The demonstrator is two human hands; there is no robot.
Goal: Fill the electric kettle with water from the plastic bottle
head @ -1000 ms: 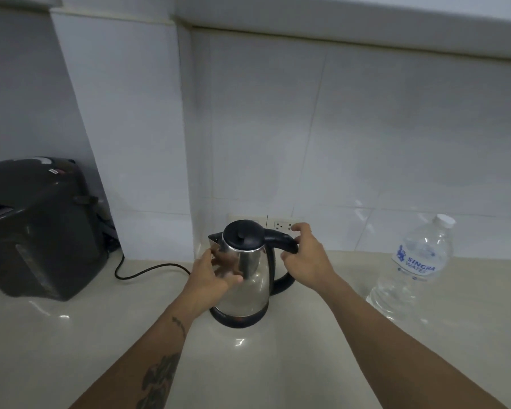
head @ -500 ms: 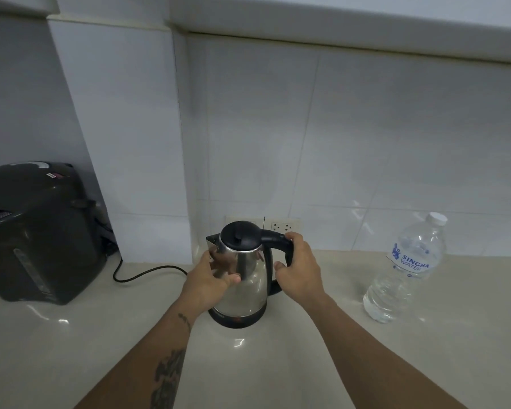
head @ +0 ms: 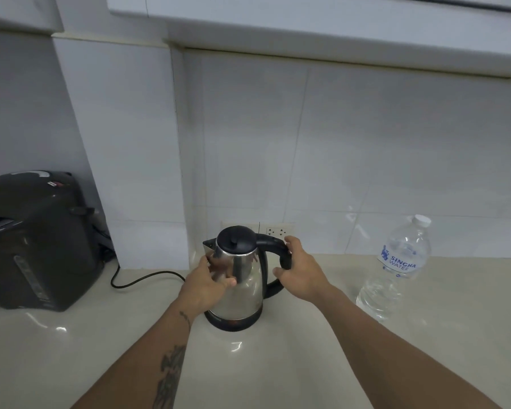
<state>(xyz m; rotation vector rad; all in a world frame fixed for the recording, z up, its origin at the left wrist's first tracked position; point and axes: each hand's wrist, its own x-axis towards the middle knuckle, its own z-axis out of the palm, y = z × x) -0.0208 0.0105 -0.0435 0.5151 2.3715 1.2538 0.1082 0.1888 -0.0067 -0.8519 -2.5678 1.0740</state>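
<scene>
A steel electric kettle (head: 244, 286) with a black lid, handle and base stands upright on the pale counter (head: 278, 364), its lid closed. My left hand (head: 204, 286) holds the kettle's steel body from the left, below the spout. My right hand (head: 300, 271) grips the black handle on the right side. A clear plastic water bottle (head: 394, 268) with a white cap and a blue-lettered label stands upright to the right of the kettle, apart from both hands. Its cap is on and it is partly full.
A large black water boiler (head: 39, 240) sits at the left against the wall, with a black cord (head: 142, 278) running across the counter toward the kettle. Wall sockets (head: 279, 230) are right behind the kettle. White tiles and a cabinet's underside are above.
My right hand has shifted slightly on the handle, its fingers wrapped round the upper bend. The kettle and my left hand stay where they were.
</scene>
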